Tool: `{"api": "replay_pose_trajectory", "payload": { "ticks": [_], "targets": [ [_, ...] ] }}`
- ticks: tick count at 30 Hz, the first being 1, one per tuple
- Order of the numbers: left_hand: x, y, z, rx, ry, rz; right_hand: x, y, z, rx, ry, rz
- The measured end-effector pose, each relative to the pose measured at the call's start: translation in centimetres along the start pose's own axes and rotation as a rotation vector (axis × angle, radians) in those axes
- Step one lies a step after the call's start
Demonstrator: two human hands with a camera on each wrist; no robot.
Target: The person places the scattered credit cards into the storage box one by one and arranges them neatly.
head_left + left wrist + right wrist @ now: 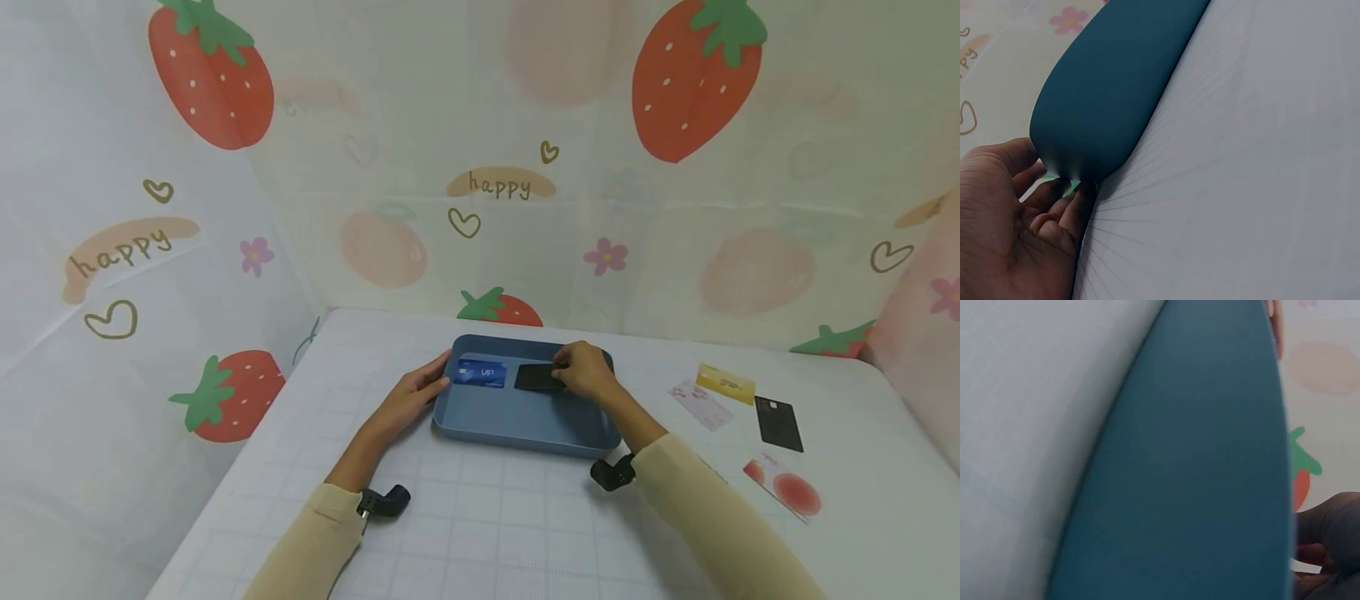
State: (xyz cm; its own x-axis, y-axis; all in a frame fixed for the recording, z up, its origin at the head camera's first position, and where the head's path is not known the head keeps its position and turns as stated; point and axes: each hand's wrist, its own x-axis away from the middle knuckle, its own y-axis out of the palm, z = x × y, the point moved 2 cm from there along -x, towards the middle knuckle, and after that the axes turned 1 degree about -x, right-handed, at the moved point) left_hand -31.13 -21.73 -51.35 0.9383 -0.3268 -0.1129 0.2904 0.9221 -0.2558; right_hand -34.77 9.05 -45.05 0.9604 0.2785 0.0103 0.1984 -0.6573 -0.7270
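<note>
And there's the black card, down inside the blue tray, right of its middle and toward the far side, with the right hand over its right end. The grip there is narrow, thumb and fingers pinching that edge; whether the end is raised off the tray floor, I can't tell from here. Look at the line of it: long axis running left to right, much along the tray's long sides, free short end pointing left at the blue card marked VIP, a small gap between the two. I'd call this the placing step, the card being squared up in a row beside its neighbour. Next, I judge, calls for laying that end flat and letting go cleanly, without dragging the card askew. Over on the left, the left hand holds the tray's left end, thumb at the rim, fingers curled against the outside. And out to the right on the white tabletop, well apart from the tray, four more: a yellow card, a flowered pale card, a second black card and, nearest the person, a red-and-white card.
</note>
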Motion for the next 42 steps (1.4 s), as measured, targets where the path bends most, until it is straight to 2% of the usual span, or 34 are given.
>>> {"api": "replay_pose_trajectory", "payload": {
  "ticks": [20, 42],
  "targets": [
    [0.2, 0.1, 0.2, 0.008, -0.002, -0.005, -0.7, 1.3, 0.4, 0.003, -0.031, -0.012],
    [0.8, 0.1, 0.6, -0.002, -0.005, 0.001, -0.4, 1.5, -0.5, 0.044, -0.041, -0.014]
  ]
}}
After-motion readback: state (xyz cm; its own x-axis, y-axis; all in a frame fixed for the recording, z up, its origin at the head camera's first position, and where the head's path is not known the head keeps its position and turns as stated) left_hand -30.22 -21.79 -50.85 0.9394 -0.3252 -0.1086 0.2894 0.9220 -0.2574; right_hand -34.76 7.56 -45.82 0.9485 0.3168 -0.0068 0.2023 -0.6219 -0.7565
